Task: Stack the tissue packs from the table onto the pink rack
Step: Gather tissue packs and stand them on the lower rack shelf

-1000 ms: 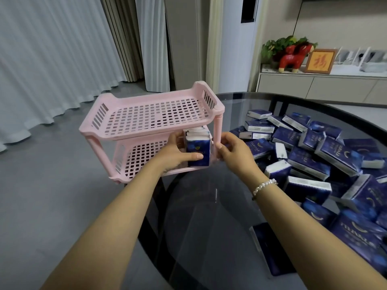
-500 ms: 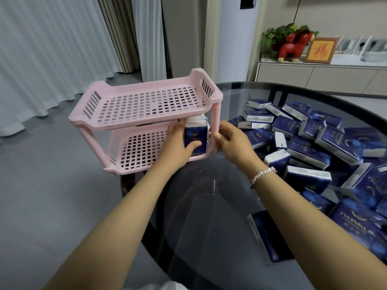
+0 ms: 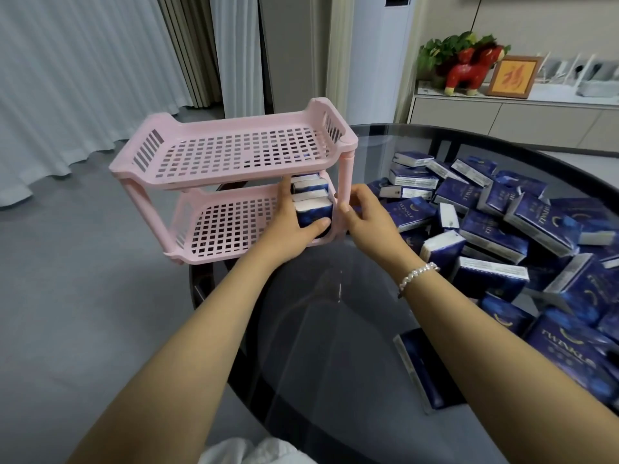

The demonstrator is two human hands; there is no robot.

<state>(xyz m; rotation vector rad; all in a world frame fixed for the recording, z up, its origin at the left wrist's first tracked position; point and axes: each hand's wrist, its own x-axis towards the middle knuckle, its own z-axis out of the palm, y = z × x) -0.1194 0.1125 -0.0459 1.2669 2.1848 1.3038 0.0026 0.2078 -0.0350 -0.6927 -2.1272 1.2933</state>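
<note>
Left hand (image 3: 294,226) grips the nearest of three tissue packs (image 3: 313,212) on the pink rack (image 3: 231,155)'s lower shelf; right hand (image 3: 365,219), fingers relaxed, touches its post.

Both forearms bare, reaching fwd from bottom of frame. Left hand (image 3: 290,226) palm-in, fingers out of sight behind the tissue pack (image 3: 314,213), thumb curled across its front, gripping it. Right hand (image 3: 366,218) just beside it to the right, wrist w/ pearl bracelet (image 3: 416,275), fingers loosely bent, thumb tip touching the pink rack (image 3: 231,152) at its front right post; whether it grips the post can't tell
</note>
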